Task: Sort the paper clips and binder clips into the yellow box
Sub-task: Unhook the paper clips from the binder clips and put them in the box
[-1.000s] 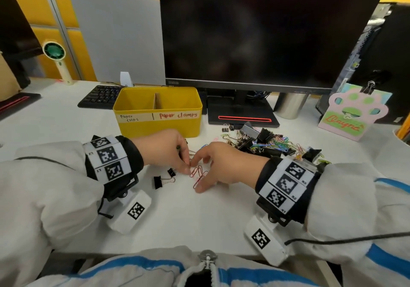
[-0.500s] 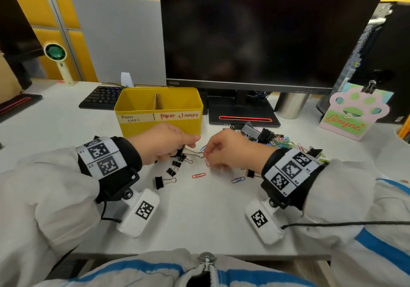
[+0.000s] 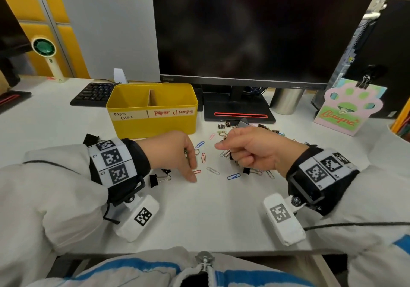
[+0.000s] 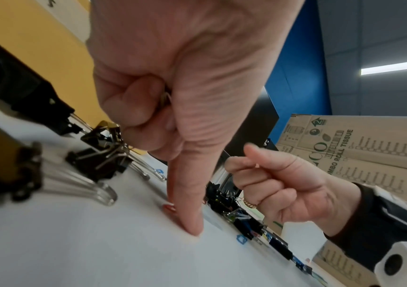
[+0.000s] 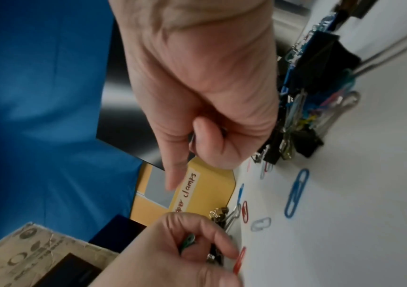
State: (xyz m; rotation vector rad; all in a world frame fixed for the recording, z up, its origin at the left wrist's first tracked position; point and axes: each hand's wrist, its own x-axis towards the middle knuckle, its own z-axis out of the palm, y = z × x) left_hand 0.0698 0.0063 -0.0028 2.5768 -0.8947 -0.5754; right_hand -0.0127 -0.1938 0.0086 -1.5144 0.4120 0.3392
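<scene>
The yellow box [image 3: 152, 121] has a divider and two labels, "paper clips" and "paper clamps". My left hand [image 3: 191, 172] presses its index fingertip [image 4: 189, 228] on a red paper clip [image 3: 197, 172] on the desk. Its other fingers are curled round a green paper clip [image 5: 188, 240]. My right hand [image 3: 224, 149] hovers just above the desk as a curled fist; a bit of metal [image 5: 192, 140] shows inside it. Loose paper clips [image 3: 233, 176] lie between the hands. A mixed pile of clips [image 3: 243, 126] sits behind the right hand. A black binder clip [image 3: 158, 180] lies by my left wrist.
A monitor [image 3: 255, 31] on its stand [image 3: 238, 109] rises behind the pile. A keyboard [image 3: 93, 95] is left of the box, and a small fan [image 3: 47, 57] is at the far left. A paw-shaped card [image 3: 346, 111] and metal cup [image 3: 286, 101] are at the right.
My left hand has dropped from beside the box to the desk, and its finger is now on the red clip. My right hand has drawn back to the right, curled.
</scene>
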